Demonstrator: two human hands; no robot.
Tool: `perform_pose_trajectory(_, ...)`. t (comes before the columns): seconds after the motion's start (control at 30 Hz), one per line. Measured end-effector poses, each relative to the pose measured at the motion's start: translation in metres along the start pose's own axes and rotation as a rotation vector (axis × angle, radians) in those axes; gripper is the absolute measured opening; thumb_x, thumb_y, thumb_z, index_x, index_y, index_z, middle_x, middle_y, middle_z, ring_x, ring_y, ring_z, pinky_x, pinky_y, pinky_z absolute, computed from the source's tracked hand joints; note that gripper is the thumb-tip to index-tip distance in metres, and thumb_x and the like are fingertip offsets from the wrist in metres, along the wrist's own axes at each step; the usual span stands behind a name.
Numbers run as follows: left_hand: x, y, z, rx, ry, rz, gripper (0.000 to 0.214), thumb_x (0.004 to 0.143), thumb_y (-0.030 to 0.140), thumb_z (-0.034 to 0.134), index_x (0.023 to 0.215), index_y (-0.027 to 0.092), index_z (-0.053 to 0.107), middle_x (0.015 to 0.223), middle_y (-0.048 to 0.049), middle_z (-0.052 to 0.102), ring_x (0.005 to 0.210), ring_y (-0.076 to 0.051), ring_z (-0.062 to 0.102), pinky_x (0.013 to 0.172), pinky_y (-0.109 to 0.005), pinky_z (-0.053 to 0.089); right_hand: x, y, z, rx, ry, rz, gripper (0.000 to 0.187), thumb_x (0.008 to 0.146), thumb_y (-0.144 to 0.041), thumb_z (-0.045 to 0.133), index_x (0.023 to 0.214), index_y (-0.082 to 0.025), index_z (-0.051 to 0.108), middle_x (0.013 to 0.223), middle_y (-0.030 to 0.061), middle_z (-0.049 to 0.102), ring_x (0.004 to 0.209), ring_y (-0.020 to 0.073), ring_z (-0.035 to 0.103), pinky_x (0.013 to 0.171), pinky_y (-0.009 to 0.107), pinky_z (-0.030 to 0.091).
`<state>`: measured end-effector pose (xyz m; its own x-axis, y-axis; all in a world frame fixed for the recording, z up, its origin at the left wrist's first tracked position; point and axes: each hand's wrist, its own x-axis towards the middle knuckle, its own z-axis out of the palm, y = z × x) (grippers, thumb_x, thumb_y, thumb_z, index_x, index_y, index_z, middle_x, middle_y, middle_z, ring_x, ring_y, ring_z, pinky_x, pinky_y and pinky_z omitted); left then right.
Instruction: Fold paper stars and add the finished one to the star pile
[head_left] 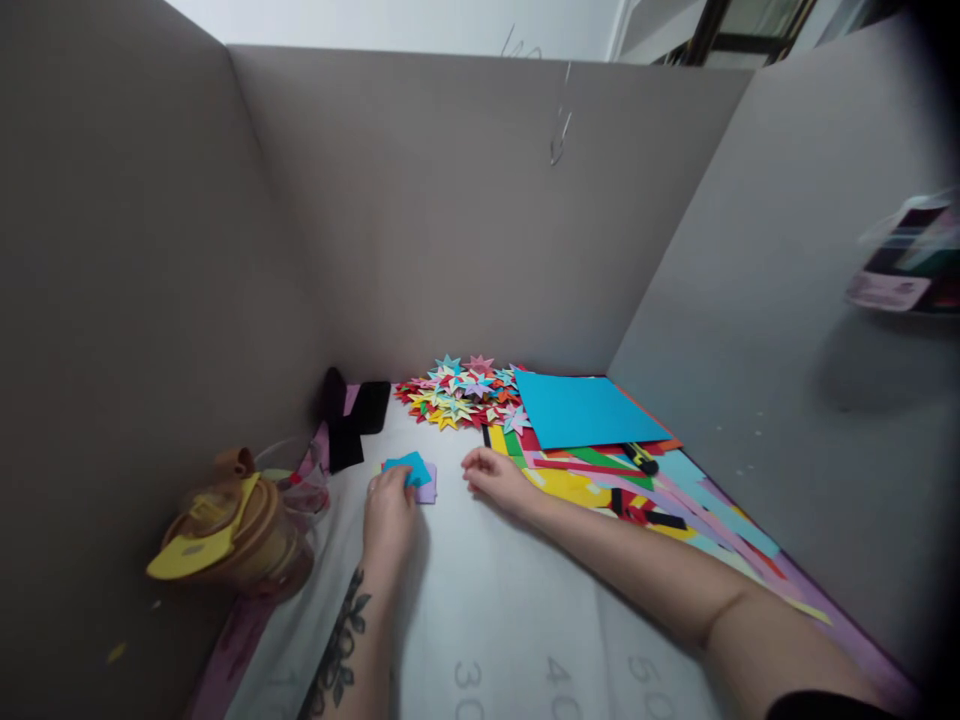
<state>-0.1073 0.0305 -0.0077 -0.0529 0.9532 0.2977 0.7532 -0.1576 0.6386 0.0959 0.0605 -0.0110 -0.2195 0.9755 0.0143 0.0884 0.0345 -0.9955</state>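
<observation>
My left hand (pixel 390 510) has its fingers closed on a small blue paper square (pixel 409 467). Under that square lies a lilac paper square (pixel 428 487), partly covered, with a sliver of another colour at its left edge. To the right, my right hand (pixel 491 478) hovers over or rests on the white sheet; I cannot tell which. Its fingers are curled in, and nothing shows between them. Behind both hands a heap of folded paper stars (pixel 457 395) in many colours lies against the back panel.
A large blue sheet (pixel 585 410) covers part of the coloured paper strips (pixel 570 487) on the right, near a black-and-yellow cutter (pixel 640 458). At left stand a lidded jar (pixel 240 540) and black items (pixel 370 407). Grey panels (pixel 450 220) enclose three sides. A packet (pixel 907 255) hangs right.
</observation>
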Motion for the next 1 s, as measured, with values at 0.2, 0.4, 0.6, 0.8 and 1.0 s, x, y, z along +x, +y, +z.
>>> perform_pose_trajectory(0.2,0.004,-0.010,0.000,0.206,-0.087,-0.010,0.033,0.074,0.022,0.056,0.106,0.015,0.062,0.115,-0.0141,0.062,0.114,-0.030,0.050,0.098,-0.040,0.034,-0.061,0.010,-0.021,-0.288,-0.153,-0.209,0.010,0.074,-0.014,0.057,0.073,-0.020,0.064,0.074,0.0016,0.064,0.071,0.0156,0.057,0.069,0.030,0.044)
perform_pose_trajectory(0.4,0.011,-0.007,-0.002,0.329,-0.159,0.012,0.032,0.077,0.031,0.058,0.103,0.015,0.066,0.112,-0.0134,0.065,0.109,-0.030,0.052,0.094,-0.039,0.037,-0.063,0.017,-0.026,-0.528,-0.277,-0.472,0.015,0.081,-0.012,0.050,0.084,-0.019,0.062,0.080,0.0050,0.065,0.076,0.0165,0.060,0.071,0.029,0.047)
perform_pose_trajectory(0.6,0.015,-0.004,-0.003,0.447,-0.192,0.054,0.028,0.081,0.033,0.052,0.098,0.017,0.069,0.099,-0.0110,0.070,0.093,-0.028,0.059,0.084,-0.037,0.042,-0.061,0.016,-0.029,-0.525,-0.321,-0.524,0.014,0.082,-0.011,0.050,0.085,-0.019,0.061,0.079,0.0044,0.065,0.077,0.0161,0.059,0.071,0.028,0.048)
perform_pose_trajectory(0.8,0.008,0.005,-0.012,0.493,-0.041,0.129,0.029,0.087,0.032,0.044,0.084,0.019,0.070,0.086,-0.0104,0.071,0.086,-0.025,0.061,0.078,-0.034,0.044,-0.064,0.016,-0.030,-0.488,-0.332,-0.571,0.015,0.082,-0.010,0.048,0.083,-0.019,0.059,0.078,0.0043,0.064,0.077,0.0166,0.059,0.072,0.030,0.049)
perform_pose_trajectory(1.0,-0.014,0.042,0.010,-0.058,0.132,-0.031,0.027,0.085,0.037,0.049,0.090,0.017,0.066,0.076,-0.0037,0.067,0.066,-0.016,0.059,0.063,-0.025,0.044,-0.065,0.022,-0.033,-0.300,0.069,-0.384,0.037,0.082,-0.019,0.054,0.117,-0.022,0.045,0.106,0.0096,0.060,0.086,0.0181,0.057,0.072,0.032,0.049)
